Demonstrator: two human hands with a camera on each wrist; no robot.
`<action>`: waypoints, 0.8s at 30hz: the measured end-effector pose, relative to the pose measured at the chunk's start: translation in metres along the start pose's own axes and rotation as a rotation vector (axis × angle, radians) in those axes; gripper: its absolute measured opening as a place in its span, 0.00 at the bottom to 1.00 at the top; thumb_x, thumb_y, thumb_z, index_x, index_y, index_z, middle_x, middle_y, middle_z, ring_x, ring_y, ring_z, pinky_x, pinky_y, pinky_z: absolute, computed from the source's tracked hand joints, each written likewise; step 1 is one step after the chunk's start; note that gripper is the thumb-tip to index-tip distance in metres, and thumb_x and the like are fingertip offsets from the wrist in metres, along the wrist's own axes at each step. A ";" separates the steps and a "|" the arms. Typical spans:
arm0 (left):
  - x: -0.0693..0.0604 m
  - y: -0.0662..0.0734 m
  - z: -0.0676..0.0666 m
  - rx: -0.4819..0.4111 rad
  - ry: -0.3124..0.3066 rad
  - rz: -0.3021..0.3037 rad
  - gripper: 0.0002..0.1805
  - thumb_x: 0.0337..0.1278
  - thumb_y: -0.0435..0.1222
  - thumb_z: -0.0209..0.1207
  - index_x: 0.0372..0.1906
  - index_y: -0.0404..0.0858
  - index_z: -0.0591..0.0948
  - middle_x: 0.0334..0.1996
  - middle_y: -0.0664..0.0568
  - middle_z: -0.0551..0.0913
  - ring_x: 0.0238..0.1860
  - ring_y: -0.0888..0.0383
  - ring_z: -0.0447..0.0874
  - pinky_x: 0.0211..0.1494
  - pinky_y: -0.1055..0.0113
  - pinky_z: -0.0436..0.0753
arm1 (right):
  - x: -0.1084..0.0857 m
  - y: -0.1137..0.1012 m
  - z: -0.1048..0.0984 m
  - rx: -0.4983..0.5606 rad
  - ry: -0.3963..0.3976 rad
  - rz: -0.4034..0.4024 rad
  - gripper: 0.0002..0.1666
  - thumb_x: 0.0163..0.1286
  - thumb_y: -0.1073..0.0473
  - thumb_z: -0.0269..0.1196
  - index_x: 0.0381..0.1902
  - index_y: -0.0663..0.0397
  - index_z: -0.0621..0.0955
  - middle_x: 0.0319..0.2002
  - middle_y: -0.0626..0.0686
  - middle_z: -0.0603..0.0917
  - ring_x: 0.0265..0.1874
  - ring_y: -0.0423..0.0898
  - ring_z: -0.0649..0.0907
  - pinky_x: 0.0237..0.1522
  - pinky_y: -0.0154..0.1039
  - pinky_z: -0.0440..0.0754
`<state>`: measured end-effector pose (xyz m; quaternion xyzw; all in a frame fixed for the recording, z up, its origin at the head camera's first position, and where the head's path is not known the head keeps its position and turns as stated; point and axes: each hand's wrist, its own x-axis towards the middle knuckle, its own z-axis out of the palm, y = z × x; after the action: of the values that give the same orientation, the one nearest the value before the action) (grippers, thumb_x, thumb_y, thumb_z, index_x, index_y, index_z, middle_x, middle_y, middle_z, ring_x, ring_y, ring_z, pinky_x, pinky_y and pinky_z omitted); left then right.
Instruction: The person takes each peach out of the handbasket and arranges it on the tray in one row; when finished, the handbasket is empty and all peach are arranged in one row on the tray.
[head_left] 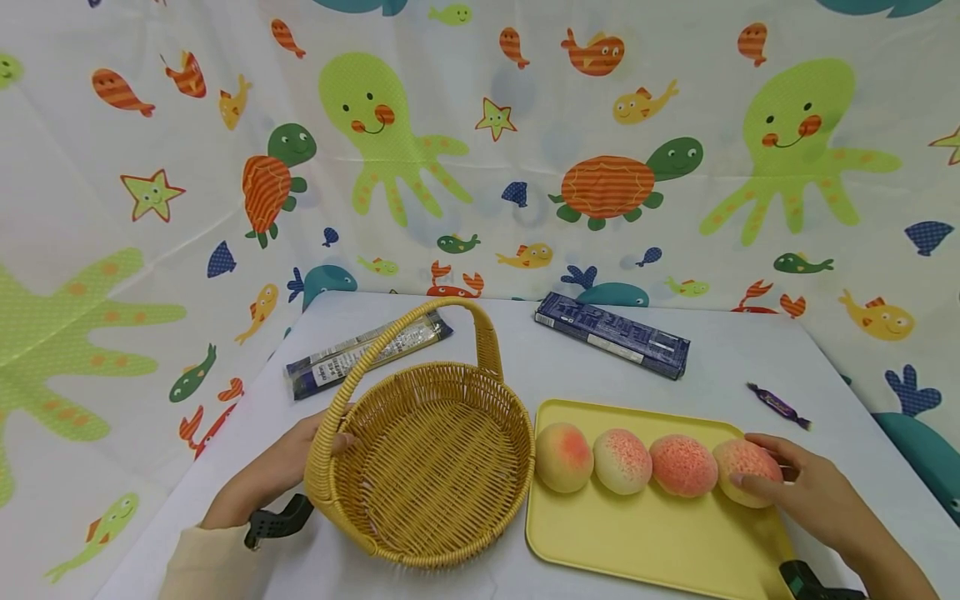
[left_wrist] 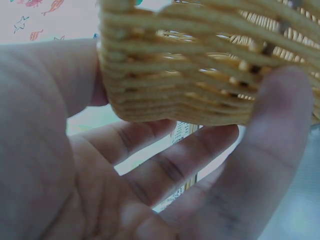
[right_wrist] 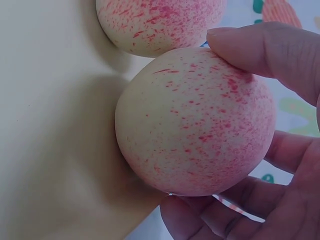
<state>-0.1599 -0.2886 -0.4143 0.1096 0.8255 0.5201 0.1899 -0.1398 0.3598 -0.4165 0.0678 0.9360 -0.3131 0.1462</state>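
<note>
A round woven wicker basket [head_left: 427,475] with a tall arched handle stands on the white table, tilted toward me. My left hand [head_left: 288,454] grips its left rim, and the left wrist view shows thumb and fingers around the woven wall [left_wrist: 165,80]. On the right, a yellow tray [head_left: 637,537] bears a row of peaches. The rightmost peach [head_left: 738,458] is held between thumb and fingers of my right hand [head_left: 813,492], at the tray's right edge. Left of it lie a red-speckled peach [head_left: 683,465], a paler peach [head_left: 622,461] and a yellowish one [head_left: 564,457].
Behind the basket lies a dark-and-clear flat packet [head_left: 367,354]. A long dark blue box [head_left: 611,333] is at the back middle. A small purple wrapped sweet [head_left: 778,405] lies beyond the tray's right corner. A sea-animal printed cloth [head_left: 450,167] hangs behind the table.
</note>
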 end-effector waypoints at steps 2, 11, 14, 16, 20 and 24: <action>0.000 0.000 0.000 -0.002 0.002 0.007 0.30 0.78 0.40 0.53 0.76 0.30 0.65 0.55 0.34 0.82 0.42 0.51 0.85 0.46 0.62 0.86 | -0.001 0.000 0.000 -0.004 0.008 -0.007 0.55 0.69 0.35 0.68 0.76 0.70 0.63 0.63 0.75 0.75 0.54 0.64 0.78 0.46 0.53 0.83; 0.000 -0.001 0.001 0.000 0.015 0.015 0.30 0.78 0.39 0.54 0.76 0.29 0.64 0.55 0.33 0.82 0.43 0.51 0.85 0.46 0.61 0.86 | -0.002 0.001 0.004 -0.003 0.044 -0.025 0.54 0.69 0.37 0.70 0.75 0.71 0.64 0.63 0.75 0.75 0.54 0.64 0.78 0.44 0.49 0.83; 0.001 -0.001 0.001 0.002 0.018 0.016 0.30 0.78 0.40 0.54 0.76 0.30 0.65 0.56 0.34 0.82 0.44 0.51 0.86 0.47 0.62 0.85 | -0.003 0.001 0.004 -0.001 0.046 -0.027 0.54 0.69 0.37 0.69 0.75 0.71 0.64 0.64 0.75 0.74 0.54 0.64 0.78 0.44 0.48 0.82; 0.001 -0.002 0.001 0.004 0.018 0.017 0.30 0.78 0.40 0.54 0.76 0.30 0.64 0.56 0.34 0.82 0.45 0.50 0.86 0.47 0.62 0.85 | -0.003 0.001 0.004 0.003 0.042 -0.027 0.54 0.69 0.37 0.69 0.75 0.70 0.63 0.64 0.76 0.74 0.54 0.65 0.78 0.45 0.49 0.82; 0.001 -0.003 0.000 0.004 0.010 0.020 0.30 0.78 0.40 0.54 0.76 0.30 0.66 0.56 0.35 0.82 0.45 0.50 0.85 0.48 0.62 0.85 | -0.003 0.001 0.003 0.007 0.034 -0.023 0.54 0.70 0.38 0.69 0.76 0.70 0.63 0.64 0.76 0.74 0.54 0.65 0.78 0.45 0.49 0.83; 0.001 -0.002 0.000 0.001 0.003 0.027 0.29 0.79 0.39 0.53 0.75 0.30 0.66 0.56 0.34 0.82 0.44 0.50 0.85 0.47 0.62 0.85 | -0.003 0.002 0.003 0.013 0.027 -0.017 0.53 0.70 0.38 0.69 0.76 0.70 0.63 0.63 0.75 0.75 0.54 0.63 0.77 0.43 0.44 0.82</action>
<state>-0.1611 -0.2891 -0.4164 0.1202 0.8245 0.5223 0.1816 -0.1356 0.3592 -0.4187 0.0649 0.9364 -0.3195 0.1302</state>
